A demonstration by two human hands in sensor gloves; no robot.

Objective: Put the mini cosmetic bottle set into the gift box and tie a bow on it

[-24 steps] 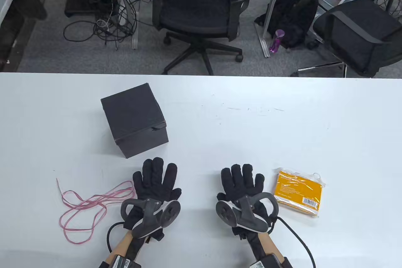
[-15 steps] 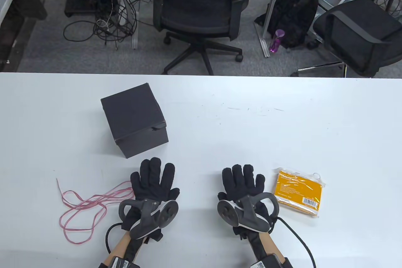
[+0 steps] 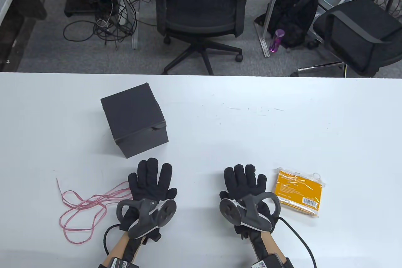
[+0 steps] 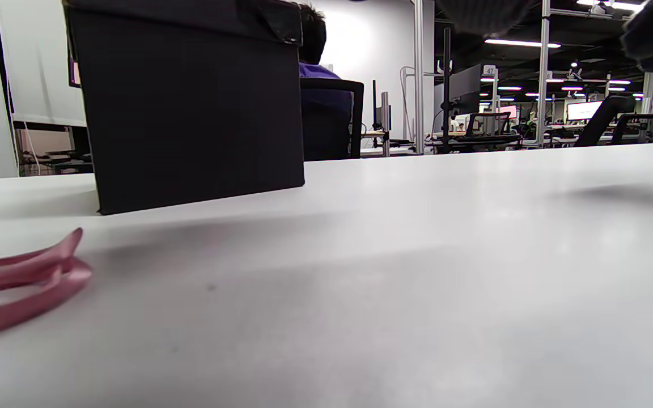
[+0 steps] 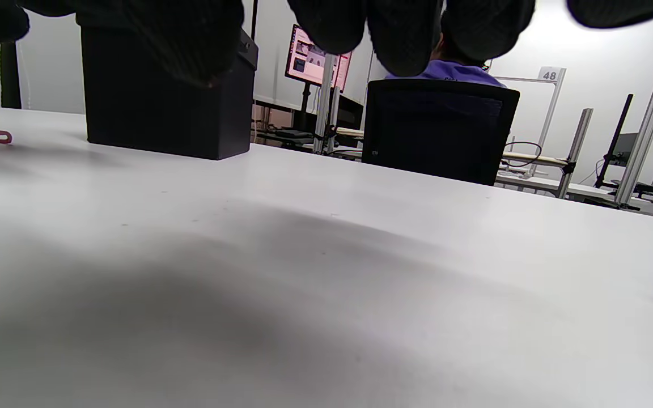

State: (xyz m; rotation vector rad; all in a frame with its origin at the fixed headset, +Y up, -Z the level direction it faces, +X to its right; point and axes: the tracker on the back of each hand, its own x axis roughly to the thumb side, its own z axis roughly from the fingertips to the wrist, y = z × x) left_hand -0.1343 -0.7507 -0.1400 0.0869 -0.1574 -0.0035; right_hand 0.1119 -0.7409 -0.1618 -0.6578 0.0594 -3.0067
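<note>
A black gift box (image 3: 134, 119) with its lid on stands left of the table's centre; it fills the upper left of the left wrist view (image 4: 190, 102) and shows in the right wrist view (image 5: 162, 113). A pink ribbon (image 3: 83, 206) lies in loose loops at the near left (image 4: 20, 283). A flat orange packet in clear wrap (image 3: 297, 193) lies at the near right. My left hand (image 3: 150, 177) is flat with spread fingers just in front of the box, beside the ribbon. My right hand (image 3: 243, 178) lies flat, fingers straight, just left of the packet. Neither holds anything.
The white table (image 3: 282, 129) ends at a far edge, beyond which stand office chairs (image 3: 201, 7), a backpack (image 3: 293, 13) and floor cables. A cable (image 3: 301, 243) trails from my right wrist across the near table.
Both hands have lifted slightly and drifted apart, the left a little leftward, the right a little rightward. The box, ribbon and packet have not moved.
</note>
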